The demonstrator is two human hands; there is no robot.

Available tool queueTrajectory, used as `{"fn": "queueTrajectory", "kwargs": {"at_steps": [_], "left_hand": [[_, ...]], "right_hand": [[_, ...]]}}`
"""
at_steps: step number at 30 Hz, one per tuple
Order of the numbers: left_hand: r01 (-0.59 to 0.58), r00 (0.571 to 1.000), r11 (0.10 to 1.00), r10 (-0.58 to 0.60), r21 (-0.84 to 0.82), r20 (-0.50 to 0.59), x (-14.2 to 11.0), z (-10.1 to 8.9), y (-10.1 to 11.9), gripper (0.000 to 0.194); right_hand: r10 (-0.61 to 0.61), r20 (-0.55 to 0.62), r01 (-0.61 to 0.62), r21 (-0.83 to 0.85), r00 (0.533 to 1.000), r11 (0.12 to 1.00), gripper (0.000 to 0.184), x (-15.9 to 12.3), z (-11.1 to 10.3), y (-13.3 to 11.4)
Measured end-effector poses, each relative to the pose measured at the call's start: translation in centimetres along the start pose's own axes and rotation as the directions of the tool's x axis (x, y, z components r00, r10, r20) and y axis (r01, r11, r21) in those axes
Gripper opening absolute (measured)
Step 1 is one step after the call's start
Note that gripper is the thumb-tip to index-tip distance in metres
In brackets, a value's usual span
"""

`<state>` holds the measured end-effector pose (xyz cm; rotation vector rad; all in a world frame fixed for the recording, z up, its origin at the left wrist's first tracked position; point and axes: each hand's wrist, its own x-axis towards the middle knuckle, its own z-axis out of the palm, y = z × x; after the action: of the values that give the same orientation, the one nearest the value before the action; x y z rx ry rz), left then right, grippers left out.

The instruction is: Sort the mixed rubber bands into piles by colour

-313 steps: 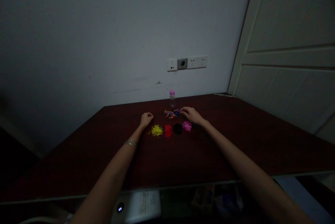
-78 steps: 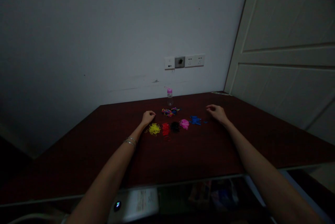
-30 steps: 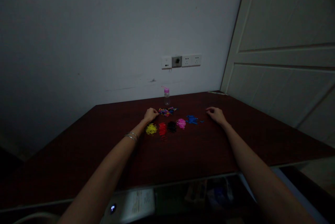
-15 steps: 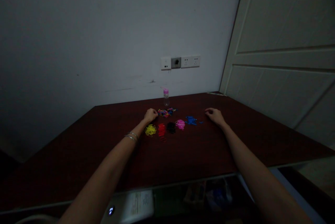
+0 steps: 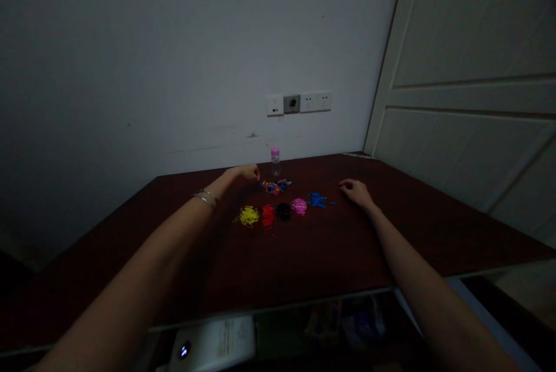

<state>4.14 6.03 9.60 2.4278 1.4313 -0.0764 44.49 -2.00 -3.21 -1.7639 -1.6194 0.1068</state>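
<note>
On our dark red table (image 5: 304, 256), we have a yellow pile (image 5: 249, 216), a red pile (image 5: 268, 215), a black pile (image 5: 284, 211), a pink pile (image 5: 299, 206) and a blue pile (image 5: 317, 200); behind them are a multicoloured heap (image 5: 273, 188) and a pink-capped bottle (image 5: 275, 163).

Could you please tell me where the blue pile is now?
In the head view, the blue pile lies on the table, right of centre, between the pink pile and the right hand.
</note>
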Motion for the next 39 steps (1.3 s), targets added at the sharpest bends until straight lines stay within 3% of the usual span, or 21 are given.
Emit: {"fn": "queueTrajectory", "kwargs": {"at_steps": [4, 8, 13, 19, 24, 28, 31, 34, 39], "left_hand": [[0.0, 0.986, 0.996, -0.015, 0.085, 0.166, 0.2, -1.1, 0.9, 0.005], [0.007, 0.968, 0.995, -0.03, 0.095, 0.249, -0.1, -1.5, 2.2, 0.009], [0.047, 0.958, 0.998, -0.056, 0.04, 0.28, 0.0, -1.6, 2.9, 0.014], [0.083, 0.953, 0.983, -0.031, -0.162, 0.301, 0.5, -1.5, 3.2, 0.017], [0.101, 0.959, 0.986, -0.062, -0.131, 0.276, 0.3, -1.6, 3.7, 0.018], [0.101, 0.947, 0.974, -0.032, -0.203, 0.319, 0.1, -1.5, 3.5, 0.02], [0.088, 0.933, 0.961, 0.013, -0.263, 0.359, 0.1, -1.4, 3.2, 0.02], [0.08, 0.941, 0.955, 0.022, -0.286, 0.337, 0.1, -1.4, 3.1, 0.021], [0.055, 0.938, 0.957, 0.048, -0.285, 0.344, 0.1, -1.4, 3.8, 0.02]], "right_hand": [[0.017, 0.014, -0.017, 0.01, 1.0, 1.0, 0.024, -0.1, -0.1, -0.2], [0.034, 0.021, -0.034, 0.008, 0.999, 0.999, 0.025, -0.1, -0.2, -0.3], [0.02, 0.015, -0.02, 0.002, 1.0, 1.0, 0.025, -0.1, -0.2, -0.2], [0.0, 0.009, 0.0, 0.021, 1.0, 1.0, 0.025, -0.2, -0.2, -0.3], [0.001, 0.022, -0.001, 0.016, 1.0, 1.0, 0.025, -0.3, -0.3, -0.4], [0.007, 0.006, -0.007, 0.032, 1.0, 0.999, 0.026, -0.2, -0.2, -0.9], [-0.051, -0.01, 0.052, 0.1, 0.999, 0.994, 0.025, 0.0, 0.1, -3.0], [-0.153, 0.02, 0.144, 0.223, 0.988, 0.964, 0.026, 0.1, 0.5, -7.0], [-0.328, 0.215, 0.23, 0.381, 0.92, 0.896, 0.031, -0.3, 1.9, -14.9]]}}
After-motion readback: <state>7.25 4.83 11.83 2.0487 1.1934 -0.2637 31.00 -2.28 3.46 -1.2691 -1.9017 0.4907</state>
